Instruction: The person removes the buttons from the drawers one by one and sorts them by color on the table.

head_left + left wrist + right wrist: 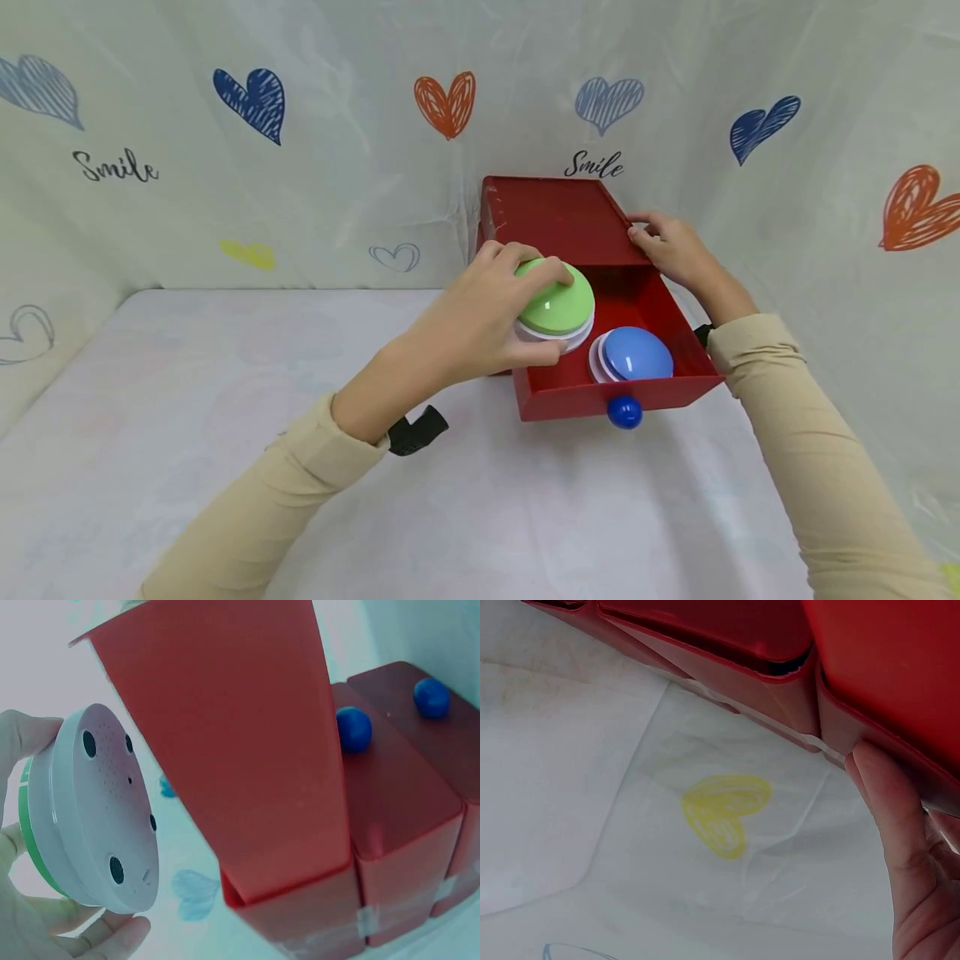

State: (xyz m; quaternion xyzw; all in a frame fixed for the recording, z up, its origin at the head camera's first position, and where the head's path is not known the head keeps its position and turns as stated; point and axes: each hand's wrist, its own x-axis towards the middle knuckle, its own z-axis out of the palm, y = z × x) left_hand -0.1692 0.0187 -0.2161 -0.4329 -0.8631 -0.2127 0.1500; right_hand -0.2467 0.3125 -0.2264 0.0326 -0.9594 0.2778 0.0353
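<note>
My left hand [487, 321] grips a round lamp-like disc with a green dome [557, 298] and white base, held over the left part of a pulled-out red drawer [570, 404]. In the left wrist view the disc's white underside [112, 810], with dark round pads, faces the camera beside the drawer. A blue-domed disc [637, 353] lies in the drawer near its front wall. My right hand [675, 250] touches the right edge of the red cabinet top [558, 221]; in the right wrist view fingers [889, 787] rest against the cabinet's side.
A blue knob [624, 412] sticks out from the drawer front. Below the open drawer, more red drawers with blue knobs [431, 697] show in the left wrist view. The cabinet stands on a white-covered table [225, 400], near a hanging white sheet [337, 167] printed with hearts.
</note>
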